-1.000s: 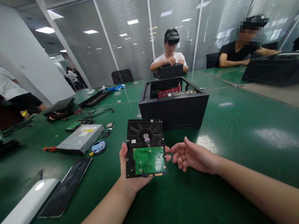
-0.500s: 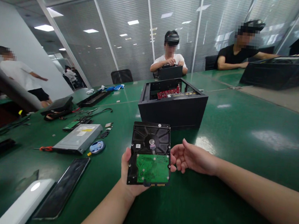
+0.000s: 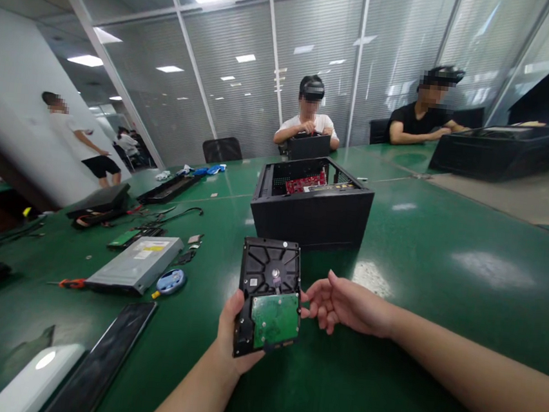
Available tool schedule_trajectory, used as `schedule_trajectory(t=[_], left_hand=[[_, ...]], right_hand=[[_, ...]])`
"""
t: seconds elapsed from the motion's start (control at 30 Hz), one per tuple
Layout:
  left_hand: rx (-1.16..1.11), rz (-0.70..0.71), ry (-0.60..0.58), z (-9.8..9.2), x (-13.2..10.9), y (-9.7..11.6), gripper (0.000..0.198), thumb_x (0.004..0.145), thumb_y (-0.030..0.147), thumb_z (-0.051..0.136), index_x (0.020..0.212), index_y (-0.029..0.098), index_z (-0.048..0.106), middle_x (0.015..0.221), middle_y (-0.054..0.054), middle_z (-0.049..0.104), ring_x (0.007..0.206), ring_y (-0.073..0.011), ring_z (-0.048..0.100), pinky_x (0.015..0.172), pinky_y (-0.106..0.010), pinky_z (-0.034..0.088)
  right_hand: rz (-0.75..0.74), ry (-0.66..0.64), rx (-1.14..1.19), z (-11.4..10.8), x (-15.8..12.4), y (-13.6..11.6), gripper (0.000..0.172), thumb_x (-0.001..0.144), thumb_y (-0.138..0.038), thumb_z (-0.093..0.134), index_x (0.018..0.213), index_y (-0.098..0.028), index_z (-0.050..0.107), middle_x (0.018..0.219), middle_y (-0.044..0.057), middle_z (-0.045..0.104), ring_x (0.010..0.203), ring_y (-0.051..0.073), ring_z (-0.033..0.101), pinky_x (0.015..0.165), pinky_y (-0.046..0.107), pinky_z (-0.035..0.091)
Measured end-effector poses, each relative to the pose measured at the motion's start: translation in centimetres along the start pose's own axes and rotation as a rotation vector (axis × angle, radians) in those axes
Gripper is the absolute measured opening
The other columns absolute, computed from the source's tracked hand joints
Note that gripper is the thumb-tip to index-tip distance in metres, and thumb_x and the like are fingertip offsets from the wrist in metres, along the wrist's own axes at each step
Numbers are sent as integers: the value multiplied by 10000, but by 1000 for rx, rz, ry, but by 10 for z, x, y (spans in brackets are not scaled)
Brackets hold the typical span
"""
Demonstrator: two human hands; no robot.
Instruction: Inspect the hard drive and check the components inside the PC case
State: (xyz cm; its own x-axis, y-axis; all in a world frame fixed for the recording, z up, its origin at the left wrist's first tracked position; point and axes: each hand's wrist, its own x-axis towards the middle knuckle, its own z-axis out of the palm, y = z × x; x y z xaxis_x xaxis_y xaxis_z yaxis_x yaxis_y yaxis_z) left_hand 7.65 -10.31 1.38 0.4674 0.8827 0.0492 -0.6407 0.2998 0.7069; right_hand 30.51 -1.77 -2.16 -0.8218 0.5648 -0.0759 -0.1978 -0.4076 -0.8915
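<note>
A black hard drive (image 3: 268, 267) with a green circuit board faces me, tilted upright above the table. My left hand (image 3: 231, 331) grips it from behind, the thumb along its left edge and fingertips showing at its right edge. Close to that right edge is my right hand (image 3: 337, 303), fingers loosely curled and apart, with nothing seen in it; whether it touches the drive I cannot tell. Just beyond stands an open black computer case (image 3: 309, 219) with a red circuit board (image 3: 306, 181) inside.
On the left lie a silver optical drive (image 3: 135, 264), a blue round object (image 3: 171, 281), an orange-handled screwdriver (image 3: 71, 283), a phone (image 3: 102, 358) and a white box (image 3: 37, 377). Two people sit across the table, one behind another black case (image 3: 503, 150). Someone stands at far left.
The hard drive has turned a little and shifted slightly left and down in view with my left hand. My right hand stays beside it. The person at far left has moved rightward.
</note>
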Motion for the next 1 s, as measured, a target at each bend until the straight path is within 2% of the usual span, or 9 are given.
schedule_trajectory(t=[0.1, 0.2, 0.27, 0.33, 0.43, 0.53, 0.77, 1.0], left_hand=[[79, 31, 22, -3, 2, 1, 771, 779, 686, 517, 1294, 113, 545, 1219, -201, 657, 1160, -399, 605, 960, -531, 475], [295, 57, 127, -8, 2, 7, 795, 782, 693, 508, 1357, 145, 465, 1192, -193, 654, 1083, -375, 636, 882, -496, 504], [596, 126, 211, -9, 3, 14, 811, 770, 644, 578, 1412, 196, 365, 1205, -166, 631, 1052, -337, 636, 876, -472, 497], [1002, 240, 300, -9, 4, 24, 867, 722, 559, 690, 1427, 247, 292, 1204, -126, 601, 1037, -298, 616, 908, -460, 472], [1586, 373, 456, -6, 6, 36, 913, 622, 481, 798, 1390, 297, 341, 1224, -86, 548, 1083, -292, 559, 965, -466, 431], [1934, 388, 577, -8, 7, 41, 943, 590, 505, 806, 1404, 314, 368, 1209, -75, 527, 1110, -306, 528, 974, -466, 425], [2099, 252, 838, -27, 12, 42, 909, 633, 619, 727, 1419, 332, 374, 1116, -71, 512, 1068, -308, 549, 913, -450, 447], [2157, 178, 894, -33, 11, 45, 918, 630, 674, 695, 1424, 361, 355, 1091, -74, 519, 1061, -324, 553, 859, -449, 446]], right_hand=[[-5, -3, 0, 1, 1, -1, 628, 963, -647, 314, 1062, -114, 629, 889, 106, 656, 684, 158, 647, 591, 266, 492], [-16, -4, -16, 2, 1, -1, 621, 955, -653, 336, 1047, -113, 627, 881, 110, 659, 683, 159, 650, 594, 270, 499], [-26, 3, -36, 3, 1, 0, 617, 945, -658, 366, 1040, -107, 628, 870, 111, 658, 685, 160, 651, 596, 270, 503], [-30, 12, -53, 4, 1, 0, 619, 932, -664, 396, 1034, -100, 630, 859, 114, 656, 683, 162, 652, 594, 270, 505], [-26, 24, -66, 5, 1, 0, 635, 912, -682, 422, 1026, -93, 631, 845, 116, 653, 669, 161, 649, 584, 269, 505], [-22, 29, -82, 6, 0, 0, 633, 911, -680, 428, 1022, -92, 632, 839, 116, 652, 666, 159, 647, 583, 270, 509], [-37, 19, -113, 5, -1, 2, 597, 932, -642, 431, 1031, -91, 638, 858, 119, 655, 683, 156, 649, 598, 273, 520], [-37, 19, -116, 6, -1, 1, 592, 938, -631, 429, 1035, -85, 637, 862, 121, 655, 686, 153, 649, 600, 270, 522]])
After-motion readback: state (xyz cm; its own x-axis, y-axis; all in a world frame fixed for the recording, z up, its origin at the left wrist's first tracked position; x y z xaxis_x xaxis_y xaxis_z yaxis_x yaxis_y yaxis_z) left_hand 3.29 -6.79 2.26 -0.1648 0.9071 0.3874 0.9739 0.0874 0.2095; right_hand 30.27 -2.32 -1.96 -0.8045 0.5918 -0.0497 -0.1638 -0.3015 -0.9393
